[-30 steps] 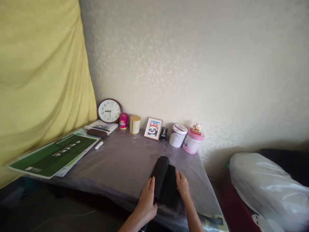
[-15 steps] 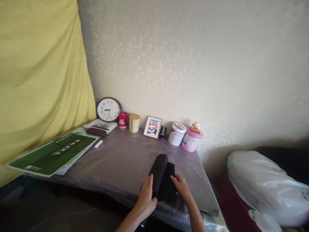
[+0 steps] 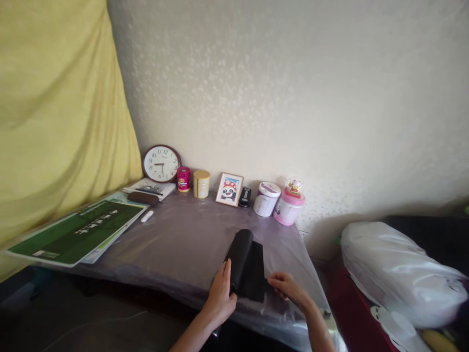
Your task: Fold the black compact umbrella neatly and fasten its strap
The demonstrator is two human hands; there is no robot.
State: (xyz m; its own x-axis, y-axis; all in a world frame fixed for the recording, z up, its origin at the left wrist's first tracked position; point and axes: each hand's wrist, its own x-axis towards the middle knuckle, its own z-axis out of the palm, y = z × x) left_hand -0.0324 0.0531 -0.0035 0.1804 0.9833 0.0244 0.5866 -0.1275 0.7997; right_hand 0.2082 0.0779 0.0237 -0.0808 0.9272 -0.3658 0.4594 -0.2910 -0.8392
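On the near part of the table lies a rolled black sheet (image 3: 240,256); its kind I cannot make out. Its loose flat end (image 3: 255,269) spreads to the right of the roll. My left hand (image 3: 221,292) is closed around the roll's near left side, thumb towards me. My right hand (image 3: 287,286) is pinched at the right edge of the flat end, fingertips at or very close to that edge. Below my left wrist a small shiny tip (image 3: 215,334) shows, mostly hidden.
Along the wall stand a clock (image 3: 161,164), a pink tin (image 3: 183,179), a yellow-lidded can (image 3: 201,184), a panda picture frame (image 3: 229,189) and two tubs (image 3: 266,199). Green sheets (image 3: 80,232) and a white stick-like item (image 3: 147,216) lie left. A white bag (image 3: 395,269) bulges at right.
My right hand has moved right from on top of the flat end to its edge, with fingers drawn together. The left hand keeps its hold on the roll. The view shifts slightly.
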